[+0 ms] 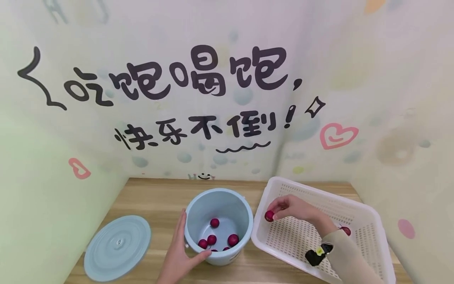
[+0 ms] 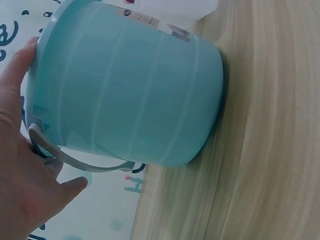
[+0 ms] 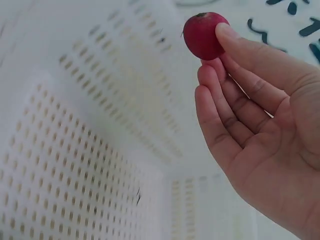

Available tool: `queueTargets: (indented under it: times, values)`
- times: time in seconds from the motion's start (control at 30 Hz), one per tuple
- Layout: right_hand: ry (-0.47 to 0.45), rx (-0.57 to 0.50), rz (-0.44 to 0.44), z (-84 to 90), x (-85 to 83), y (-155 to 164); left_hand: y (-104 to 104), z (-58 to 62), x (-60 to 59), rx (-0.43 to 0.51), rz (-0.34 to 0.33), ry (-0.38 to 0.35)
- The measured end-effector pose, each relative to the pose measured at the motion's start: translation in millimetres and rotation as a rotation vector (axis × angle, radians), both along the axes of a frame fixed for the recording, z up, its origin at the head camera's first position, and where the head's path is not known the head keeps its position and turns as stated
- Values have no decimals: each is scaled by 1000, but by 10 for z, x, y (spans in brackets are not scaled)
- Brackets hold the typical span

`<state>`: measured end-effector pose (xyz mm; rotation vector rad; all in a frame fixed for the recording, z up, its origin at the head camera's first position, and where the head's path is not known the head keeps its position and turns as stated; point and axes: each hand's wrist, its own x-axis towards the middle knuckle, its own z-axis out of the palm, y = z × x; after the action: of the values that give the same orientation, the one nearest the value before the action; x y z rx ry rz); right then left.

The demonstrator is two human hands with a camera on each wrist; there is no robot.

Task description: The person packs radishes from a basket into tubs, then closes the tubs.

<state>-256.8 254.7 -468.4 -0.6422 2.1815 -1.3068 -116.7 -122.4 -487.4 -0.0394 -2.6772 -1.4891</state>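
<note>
My right hand [image 1: 296, 207] pinches a small red radish [image 1: 269, 216] between thumb and fingertips, over the left part of a white plastic basket [image 1: 381, 225]. In the right wrist view the held radish [image 3: 202, 40] shows its stem end at the top. My left hand [image 1: 180, 254] rests against the left side of a light blue bucket [image 1: 248, 201], fingers extended along its rim and thumb at the front. Several radishes [image 1: 233, 240] lie on the bucket's floor. Another radish [image 1: 345, 230] sits in the basket, partly hidden by my right forearm.
A round blue lid [image 1: 122, 252] lies on the wooden table [image 1: 159, 193] left of the bucket. The bucket's grey handle [image 2: 85, 165] hangs down along its side. Behind the table stands a wall [image 1: 220, 165] with black lettering.
</note>
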Motion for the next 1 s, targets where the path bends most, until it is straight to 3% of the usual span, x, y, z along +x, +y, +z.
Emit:
queueTargets:
  times: [0.27,0.57,0.77,1.0]
  values:
    - [75,-143,15,278,99,-449,-16,12,58,56,23,-33]
    - [152,-102,-30,362,158,-752,12,-20,19,70,10,-23]
    - [158,-159,-117,253,143,-622,17,-13,5,60,6,-23]
    - [124,-203,-210,131,155,-158,-9,4,12,6,14,-61]
